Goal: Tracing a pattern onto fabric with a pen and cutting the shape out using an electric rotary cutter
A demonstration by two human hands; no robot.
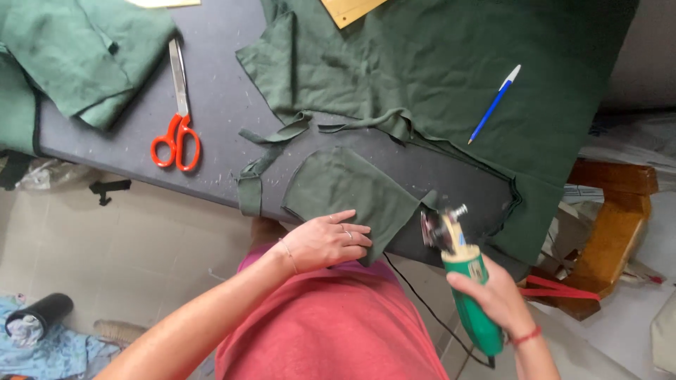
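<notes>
A cut piece (348, 190) of green cloth lies on the desk (211, 91) at its near edge, just in front of the body. It is pressed flat by the left hand (327, 241), whose fingers are spread open on its near corner; nothing is gripped. The piece's long axis runs from upper left to lower right, and its right end is lifted slightly off the edge. Just beside that raised end the blade of a green electric cutter (461, 278) is held, with the right hand (496, 295) closed around the handle. The cutter is pointed up and to the left, toward the cloth, its cord trailing down behind. The left hand is the nearer one, being in contact; the cutter head is close by, though contact cannot be told through the blur. Farther off, red scissors (176, 134) and a blue pen (494, 103) are left untouched.
</notes>
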